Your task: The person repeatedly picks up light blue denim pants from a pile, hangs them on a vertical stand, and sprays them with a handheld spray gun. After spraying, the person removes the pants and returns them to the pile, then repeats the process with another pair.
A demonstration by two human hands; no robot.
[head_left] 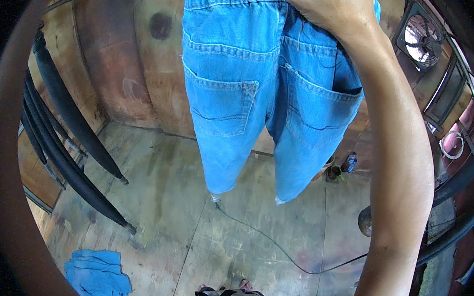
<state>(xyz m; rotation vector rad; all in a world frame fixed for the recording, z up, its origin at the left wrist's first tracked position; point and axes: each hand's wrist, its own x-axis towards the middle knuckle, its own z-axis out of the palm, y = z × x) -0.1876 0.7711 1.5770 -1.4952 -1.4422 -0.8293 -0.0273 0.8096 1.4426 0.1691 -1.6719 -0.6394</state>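
A pair of light blue jeans [227, 64] with a gathered waistband hangs upright in front of me at the upper middle. Two patch pockets face me, and the legs taper down to frayed hems. My right arm rises along the right side, and my right hand [329, 5] is at the top edge, closed on the waistband. Its fingers are mostly cut off by the frame. Loose threads dangle from the denim below the wrist. My left hand does not show; a blurred brown band runs down the left rim, and I cannot make out what it is.
Blue folded cloth [99, 276] lies on the floor at the lower left. Black padded poles [75, 146] slant along the left side. A dark cable [273, 248] crosses the wooden floor [160, 209]. A bottle [349, 162] stands near the far wall, below a fan [422, 37].
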